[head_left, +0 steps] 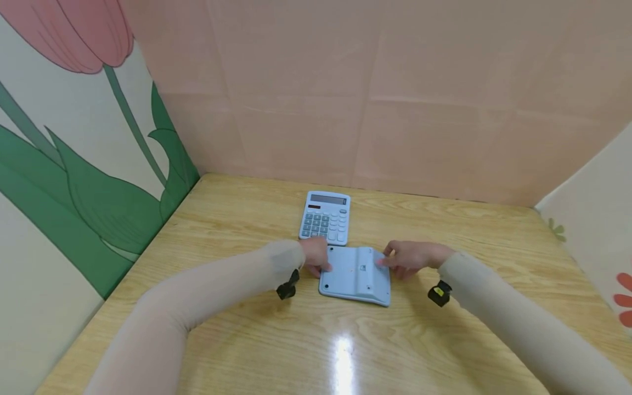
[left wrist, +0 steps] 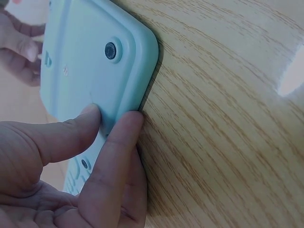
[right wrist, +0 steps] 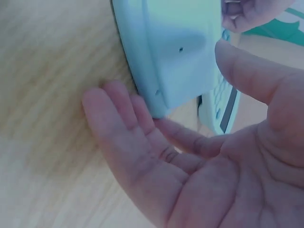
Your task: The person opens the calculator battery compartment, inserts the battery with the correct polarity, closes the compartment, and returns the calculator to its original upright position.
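A light blue calculator (head_left: 345, 274) lies on the wooden table with its back upward, showing rubber feet and a raised battery section. My left hand (head_left: 316, 257) pinches its left edge. In the left wrist view the thumb (left wrist: 78, 130) is on the back and the index finger (left wrist: 118, 152) is against the side. At the opposite edge is my right hand (head_left: 410, 258), its fingers (right wrist: 118, 118) loosely extended beside the casing and its thumb (right wrist: 247, 71) apart from them; whether they press on it is hard to tell. A second calculator (head_left: 326, 216) lies face up just beyond, keys and display visible.
The wooden table (head_left: 237, 219) meets a pink fabric wall (head_left: 296, 109) at the back. A tulip-patterned panel (head_left: 133, 181) borders the left, and a pale panel with flowers (head_left: 592, 219) the right. Light glares off the table (head_left: 344, 362) near the front.
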`<state>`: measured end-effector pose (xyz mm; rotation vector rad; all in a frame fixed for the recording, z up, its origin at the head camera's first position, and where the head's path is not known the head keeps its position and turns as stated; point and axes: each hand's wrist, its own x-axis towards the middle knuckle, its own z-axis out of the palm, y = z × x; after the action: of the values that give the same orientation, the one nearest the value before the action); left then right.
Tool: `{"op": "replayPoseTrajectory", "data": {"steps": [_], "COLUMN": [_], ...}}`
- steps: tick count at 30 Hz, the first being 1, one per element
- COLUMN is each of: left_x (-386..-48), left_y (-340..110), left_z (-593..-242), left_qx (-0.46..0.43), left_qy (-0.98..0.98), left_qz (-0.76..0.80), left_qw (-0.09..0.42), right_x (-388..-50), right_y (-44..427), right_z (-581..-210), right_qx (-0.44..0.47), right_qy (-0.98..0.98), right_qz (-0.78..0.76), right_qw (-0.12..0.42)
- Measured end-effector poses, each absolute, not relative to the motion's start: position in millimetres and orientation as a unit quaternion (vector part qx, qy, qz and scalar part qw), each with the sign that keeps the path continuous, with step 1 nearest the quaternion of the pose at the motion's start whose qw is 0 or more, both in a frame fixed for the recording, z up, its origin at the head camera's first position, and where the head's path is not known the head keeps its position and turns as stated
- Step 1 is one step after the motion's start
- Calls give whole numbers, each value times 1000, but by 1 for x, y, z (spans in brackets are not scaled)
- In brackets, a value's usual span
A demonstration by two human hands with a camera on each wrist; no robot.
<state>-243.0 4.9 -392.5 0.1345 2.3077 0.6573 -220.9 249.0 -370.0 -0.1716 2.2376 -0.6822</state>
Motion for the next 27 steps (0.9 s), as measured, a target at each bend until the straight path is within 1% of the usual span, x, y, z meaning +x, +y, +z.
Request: {"op": "replayPoseTrajectory", "data": {"steps": [5, 9, 13, 20, 27], "left_x": [-240, -240, -238, -233, -230], "left_y": [4, 4, 5, 5, 2], "left_z": [-389, -388, -387, -382, -380], "left_qx": [55, 55, 53, 55, 35], "left_qy": [895, 897, 898, 897, 884], "left_qz": [256, 254, 254, 261, 309], "left_qw": [360, 358, 356, 353, 350], "right_x": [-205, -196, -191, -191, -192], "right_y": [247, 241, 234, 226, 224], "right_z": [-366, -368, -370, -374, -376], "right_qx": [-21, -1, 14, 26, 36], "right_qy": [849, 831, 834, 838, 835], "right_qz": [-346, -390, -395, -387, -397], "right_qw": [400, 396, 385, 384, 379]}}
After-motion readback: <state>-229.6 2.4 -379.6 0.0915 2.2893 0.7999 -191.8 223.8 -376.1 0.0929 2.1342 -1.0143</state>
